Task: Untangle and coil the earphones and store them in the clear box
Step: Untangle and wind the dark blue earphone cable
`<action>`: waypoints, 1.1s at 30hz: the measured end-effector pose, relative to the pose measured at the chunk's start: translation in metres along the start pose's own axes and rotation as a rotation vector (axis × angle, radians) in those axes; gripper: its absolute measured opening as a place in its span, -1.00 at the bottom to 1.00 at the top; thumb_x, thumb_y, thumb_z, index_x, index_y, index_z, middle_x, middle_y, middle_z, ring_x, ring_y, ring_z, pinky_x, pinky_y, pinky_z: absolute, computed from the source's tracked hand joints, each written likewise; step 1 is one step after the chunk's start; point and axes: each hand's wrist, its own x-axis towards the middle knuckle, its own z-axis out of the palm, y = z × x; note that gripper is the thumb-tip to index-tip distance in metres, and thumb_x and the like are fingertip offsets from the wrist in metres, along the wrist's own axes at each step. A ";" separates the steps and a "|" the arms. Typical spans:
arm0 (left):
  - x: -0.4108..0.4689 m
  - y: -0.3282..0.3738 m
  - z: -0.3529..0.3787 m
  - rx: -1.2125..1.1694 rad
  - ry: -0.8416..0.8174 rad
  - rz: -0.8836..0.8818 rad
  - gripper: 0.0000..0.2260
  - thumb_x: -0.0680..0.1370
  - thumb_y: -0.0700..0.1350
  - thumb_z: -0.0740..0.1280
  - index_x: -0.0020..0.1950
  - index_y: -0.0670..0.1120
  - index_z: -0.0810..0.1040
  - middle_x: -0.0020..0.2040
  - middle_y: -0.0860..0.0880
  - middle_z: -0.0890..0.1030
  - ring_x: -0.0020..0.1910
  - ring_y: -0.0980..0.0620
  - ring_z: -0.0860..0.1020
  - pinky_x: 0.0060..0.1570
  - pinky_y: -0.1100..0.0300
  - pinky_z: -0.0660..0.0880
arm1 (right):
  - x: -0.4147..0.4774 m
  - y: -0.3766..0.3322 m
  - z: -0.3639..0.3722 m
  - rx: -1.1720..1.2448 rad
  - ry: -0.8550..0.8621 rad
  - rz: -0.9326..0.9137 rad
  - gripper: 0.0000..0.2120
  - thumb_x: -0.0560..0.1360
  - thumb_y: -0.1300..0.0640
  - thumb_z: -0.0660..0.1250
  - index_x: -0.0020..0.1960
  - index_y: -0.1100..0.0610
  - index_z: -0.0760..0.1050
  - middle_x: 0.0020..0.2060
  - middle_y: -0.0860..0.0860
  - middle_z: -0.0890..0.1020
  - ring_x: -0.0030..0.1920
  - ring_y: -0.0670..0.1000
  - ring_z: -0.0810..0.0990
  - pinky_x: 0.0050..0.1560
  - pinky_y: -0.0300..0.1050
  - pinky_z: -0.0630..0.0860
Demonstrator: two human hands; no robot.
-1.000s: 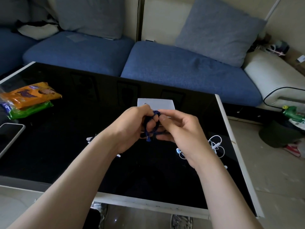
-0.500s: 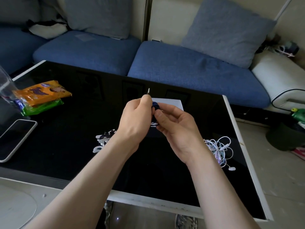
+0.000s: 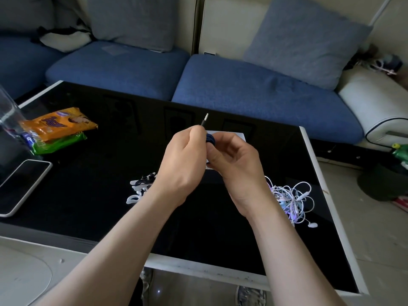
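I log: left hand (image 3: 183,160) pinching jack plug (image 3: 204,120), tip up. Right hand (image 3: 234,164) curled round dark blue earphone coil (image 3: 210,139). White earphone tangle (image 3: 291,197) on black table (image 3: 88,195), beside right wrist.

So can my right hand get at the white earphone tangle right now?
Probably, in reach: the white earphone tangle lies uncovered near the right hand, but its fingers are gripping the blue coil.

Right of the grip lay a tangle of white earphones (image 3: 291,197); left, small white pieces (image 3: 141,187). Below, the black table (image 3: 209,226) was open.
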 end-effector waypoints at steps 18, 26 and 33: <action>0.011 -0.019 0.000 0.155 -0.144 0.012 -0.69 0.75 0.07 0.18 -0.03 -0.05 0.58 -0.07 -0.07 0.70 -0.03 -0.03 0.70 0.06 -0.14 0.67 | -0.001 0.000 -0.011 -0.076 0.143 0.048 -0.83 0.61 0.15 0.48 0.18 0.11 0.66 -0.01 0.03 0.78 -0.02 -0.12 0.76 -0.12 -0.35 0.58; 0.018 -0.025 -0.018 0.182 0.105 0.072 -0.77 0.74 -0.03 0.27 0.01 -0.03 0.68 -0.18 0.01 0.73 -0.26 0.05 0.72 -0.24 0.11 0.69 | 0.007 0.023 0.004 -0.142 0.281 0.113 -0.78 0.74 0.02 0.27 0.09 0.08 0.66 -0.22 0.00 0.74 -0.20 -0.04 0.73 -0.17 -0.17 0.60; 0.030 -0.045 -0.041 0.209 0.154 -0.063 -0.68 0.73 0.00 0.29 -0.14 -0.07 0.67 -0.20 0.00 0.73 -0.20 0.04 0.74 -0.08 -0.04 0.73 | -0.010 0.082 0.033 -1.049 -0.221 0.078 -0.74 0.64 0.24 0.26 0.19 0.03 0.67 0.09 0.02 0.69 0.10 0.06 0.69 0.22 -0.04 0.59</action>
